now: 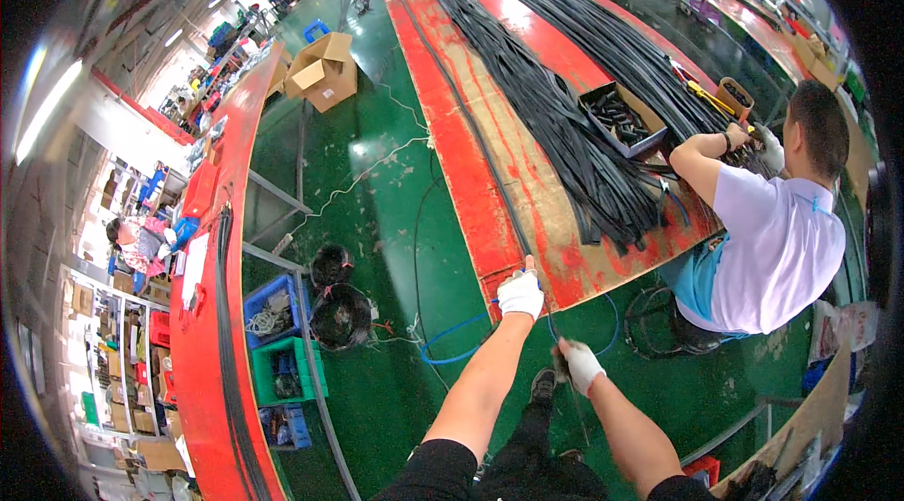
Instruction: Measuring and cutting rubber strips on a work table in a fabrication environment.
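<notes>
My left hand (pixel 521 296), in a white glove with bare fingertips, is closed at the near corner of the long red table (pixel 447 148). A thin black strip (pixel 485 148) runs down the table's length and ends in that hand's grip. Lower and to the right, off the table's edge, my right hand (pixel 579 366) wears a similar glove. Its fingers are curled and slightly smeared by motion around something dark that I cannot make out. A blue hose (pixel 452 359) loops below the table's edge near both hands.
Thick bundles of black strips (pixel 527 96) cover the table, with a carton of black parts (pixel 621 120) beside them. A co-worker in a pale shirt (pixel 777 237) sits at the right. Left stand a cardboard box (pixel 325 72), crates (pixel 282 371) and another red table (pixel 212 379).
</notes>
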Tool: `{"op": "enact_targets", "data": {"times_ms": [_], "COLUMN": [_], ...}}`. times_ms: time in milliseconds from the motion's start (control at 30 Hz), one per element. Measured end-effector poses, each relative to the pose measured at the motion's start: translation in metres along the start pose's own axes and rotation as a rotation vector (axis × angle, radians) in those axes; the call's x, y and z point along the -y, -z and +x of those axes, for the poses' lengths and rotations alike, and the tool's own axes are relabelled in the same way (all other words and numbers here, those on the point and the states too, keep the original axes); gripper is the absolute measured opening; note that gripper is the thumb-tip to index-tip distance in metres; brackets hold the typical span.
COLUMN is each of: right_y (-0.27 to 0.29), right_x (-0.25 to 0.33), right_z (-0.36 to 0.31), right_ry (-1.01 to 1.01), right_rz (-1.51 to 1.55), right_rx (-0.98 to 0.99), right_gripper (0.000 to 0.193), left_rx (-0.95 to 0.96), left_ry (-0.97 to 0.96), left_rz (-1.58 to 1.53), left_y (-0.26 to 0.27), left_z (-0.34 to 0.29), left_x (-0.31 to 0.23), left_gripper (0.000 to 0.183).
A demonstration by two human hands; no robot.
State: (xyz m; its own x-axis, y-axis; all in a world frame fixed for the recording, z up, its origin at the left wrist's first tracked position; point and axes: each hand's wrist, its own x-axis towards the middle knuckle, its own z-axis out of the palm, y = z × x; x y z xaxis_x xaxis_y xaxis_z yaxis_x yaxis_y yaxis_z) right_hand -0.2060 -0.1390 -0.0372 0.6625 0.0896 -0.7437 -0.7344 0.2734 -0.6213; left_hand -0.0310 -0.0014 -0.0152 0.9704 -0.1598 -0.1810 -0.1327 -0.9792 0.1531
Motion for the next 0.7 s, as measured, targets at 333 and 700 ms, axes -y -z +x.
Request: {"op": "enact_targets", "data": {"times_ms": [333,700], "right_y": [0.0,0.092], "right_x": [-0.03,-0.218], "right_z": [0.008,-0.178], "right_ry": [0.254,0.29], "right_rz": [-0.08,-0.415], "right_rx": [-0.224,-0.388], "right_gripper": [0.035,0.039], "left_rx": [-0.101,-0.03], "left_ry": [-0.091,-0.035], "left_rz": [0.165,0.153], "left_y": [0.009,-0.002], "left_z": [-0.002,0.005], "left_x": [-0.008,-0.036], "left_gripper": [0.066,0.066]}}
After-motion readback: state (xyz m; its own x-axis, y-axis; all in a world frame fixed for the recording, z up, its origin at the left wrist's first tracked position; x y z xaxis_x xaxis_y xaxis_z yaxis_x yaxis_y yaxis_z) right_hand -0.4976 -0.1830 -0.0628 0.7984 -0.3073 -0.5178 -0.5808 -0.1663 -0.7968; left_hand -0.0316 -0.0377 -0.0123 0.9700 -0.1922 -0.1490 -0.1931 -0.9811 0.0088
